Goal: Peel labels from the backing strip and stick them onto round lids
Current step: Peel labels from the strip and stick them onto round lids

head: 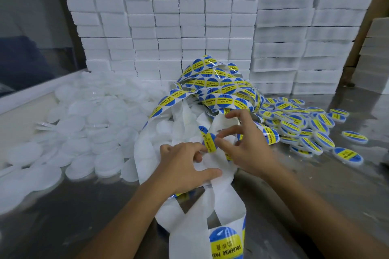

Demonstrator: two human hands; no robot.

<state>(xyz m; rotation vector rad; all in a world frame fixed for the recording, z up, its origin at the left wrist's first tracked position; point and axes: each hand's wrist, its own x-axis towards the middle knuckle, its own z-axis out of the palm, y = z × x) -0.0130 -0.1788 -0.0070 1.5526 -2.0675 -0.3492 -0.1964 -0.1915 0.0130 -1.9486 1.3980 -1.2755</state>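
Nearest to you, the white backing strip (221, 212) loops down off the worktop (315, 185) edge, with one blue and yellow label on it at the bottom of the view. Your left hand (185, 166) presses the strip down, the fingers curled on the paper and the thumb stretched flat. Your right hand (242, 149) pinches a label (210, 142) between thumb and forefinger, just above the strip, while the other fingers are spread. Bare white lids (88, 128) lie piled on the left. Labelled lids (311, 128) lie on the right. Behind stand stacked white foam blocks (189, 27).
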